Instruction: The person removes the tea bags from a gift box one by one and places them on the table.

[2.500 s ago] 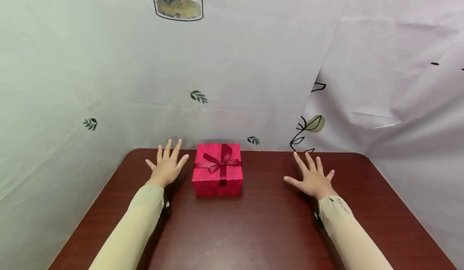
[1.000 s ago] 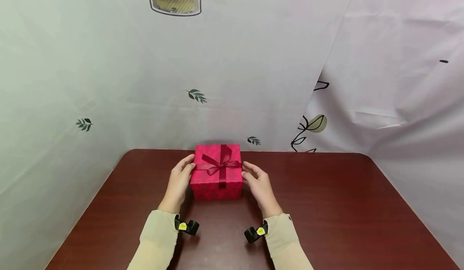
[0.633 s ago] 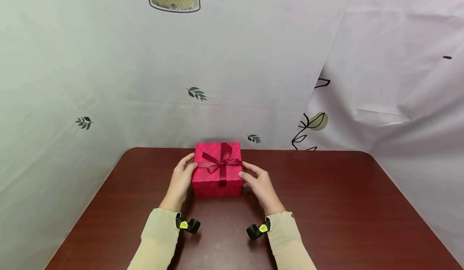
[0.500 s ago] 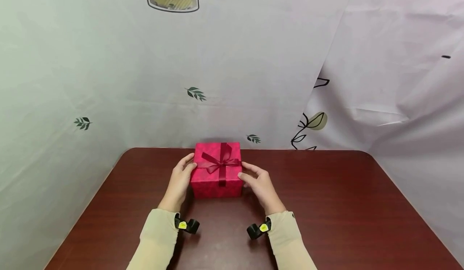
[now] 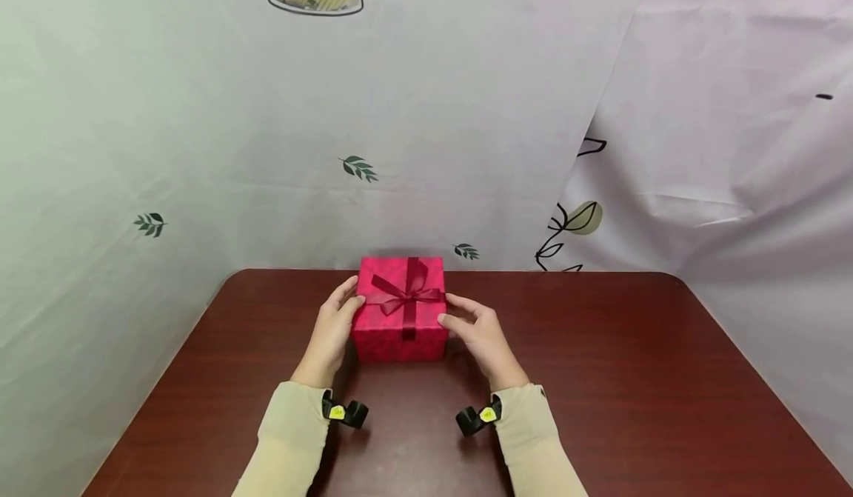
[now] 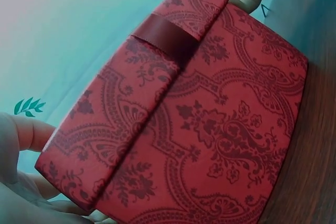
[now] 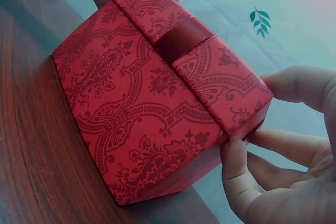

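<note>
Left hand (image 5: 331, 329) grips the left side of the red gift box (image 5: 400, 334), fingers (image 5: 348, 292) curled on the lid edge. Box sits at the far middle of the counter (image 5: 600, 378), dark ribbon bow (image 5: 405, 298) on top. Right hand (image 5: 481, 338) grips the box's right side, fingers (image 7: 239, 169) pinching the lid edge.

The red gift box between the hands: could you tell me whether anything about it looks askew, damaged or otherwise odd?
Nothing stands out. The red gift box sits flat on the table, its lid level and its ribbon bow tied and centred. The left hand and right hand grip the lid's edges at opposite sides; no dents or tears show.
</note>
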Tool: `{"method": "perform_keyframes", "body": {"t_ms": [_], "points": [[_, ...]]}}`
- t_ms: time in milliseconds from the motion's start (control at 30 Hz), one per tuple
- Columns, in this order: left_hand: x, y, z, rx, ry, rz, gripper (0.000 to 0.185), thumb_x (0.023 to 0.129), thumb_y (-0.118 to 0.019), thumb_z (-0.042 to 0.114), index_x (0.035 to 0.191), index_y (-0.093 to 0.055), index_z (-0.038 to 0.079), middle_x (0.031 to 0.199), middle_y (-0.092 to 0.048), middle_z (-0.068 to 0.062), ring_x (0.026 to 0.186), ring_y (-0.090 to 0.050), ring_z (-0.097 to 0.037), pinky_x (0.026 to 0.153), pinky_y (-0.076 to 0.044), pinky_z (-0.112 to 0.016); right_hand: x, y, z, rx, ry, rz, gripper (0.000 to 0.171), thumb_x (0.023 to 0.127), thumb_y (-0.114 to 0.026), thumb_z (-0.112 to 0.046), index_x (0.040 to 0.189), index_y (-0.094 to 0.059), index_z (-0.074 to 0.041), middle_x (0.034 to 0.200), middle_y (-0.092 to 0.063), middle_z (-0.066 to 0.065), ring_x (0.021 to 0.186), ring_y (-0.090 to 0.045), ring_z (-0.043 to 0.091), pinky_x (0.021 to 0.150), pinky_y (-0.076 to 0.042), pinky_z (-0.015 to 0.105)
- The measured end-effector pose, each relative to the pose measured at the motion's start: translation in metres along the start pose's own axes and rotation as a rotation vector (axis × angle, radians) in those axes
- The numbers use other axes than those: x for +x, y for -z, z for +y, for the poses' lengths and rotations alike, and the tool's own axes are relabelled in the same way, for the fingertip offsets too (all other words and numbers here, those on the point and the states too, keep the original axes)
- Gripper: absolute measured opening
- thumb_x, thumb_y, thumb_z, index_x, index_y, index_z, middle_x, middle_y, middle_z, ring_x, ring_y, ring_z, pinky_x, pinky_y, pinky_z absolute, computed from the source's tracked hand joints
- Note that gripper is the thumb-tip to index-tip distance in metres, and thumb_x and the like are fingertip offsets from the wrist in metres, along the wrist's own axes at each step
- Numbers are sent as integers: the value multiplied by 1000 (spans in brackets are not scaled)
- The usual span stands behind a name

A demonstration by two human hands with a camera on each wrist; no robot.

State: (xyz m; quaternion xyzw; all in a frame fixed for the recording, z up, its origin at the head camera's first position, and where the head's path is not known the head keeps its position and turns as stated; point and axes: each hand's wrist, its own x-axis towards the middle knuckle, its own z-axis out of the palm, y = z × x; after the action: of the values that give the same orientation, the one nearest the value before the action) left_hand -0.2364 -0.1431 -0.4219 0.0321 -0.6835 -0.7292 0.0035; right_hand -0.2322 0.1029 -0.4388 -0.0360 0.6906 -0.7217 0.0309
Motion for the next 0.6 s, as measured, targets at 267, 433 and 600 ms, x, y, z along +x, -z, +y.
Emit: {"method": "perform_keyframes", "body": {"t_ms": [267, 433, 600], "points": [[-2, -2, 7, 11, -2, -17, 57, 106, -44, 10, 159, -26, 2, 163, -28, -19, 147, -32, -34, 119, -31, -51, -2, -2, -5, -34, 12, 12, 49, 92, -70, -7, 139, -59, 2, 119, -69, 25, 87, -72, 18, 84, -60, 39], [-4, -1, 9, 4, -13, -31, 59, 106, -44, 10, 161, -24, 3, 165, -24, -17, 148, -31, -33, 119, -31, -51, -2, -4, -7, -58, 20, 17, 49, 93, -71, -8, 139, -59, 2, 122, -68, 25, 97, -72, 23, 88, -59, 38], [-6, -2, 12, -7, -23, -36, 59, 106, -44, 10, 161, -24, 5, 165, -24, -14, 147, -32, -31, 119, -32, -49, -4, -3, -9, -60, 45, 27, 49, 93, -71, -8, 140, -59, 1, 122, -68, 24, 99, -71, 25, 86, -59, 33]]}}
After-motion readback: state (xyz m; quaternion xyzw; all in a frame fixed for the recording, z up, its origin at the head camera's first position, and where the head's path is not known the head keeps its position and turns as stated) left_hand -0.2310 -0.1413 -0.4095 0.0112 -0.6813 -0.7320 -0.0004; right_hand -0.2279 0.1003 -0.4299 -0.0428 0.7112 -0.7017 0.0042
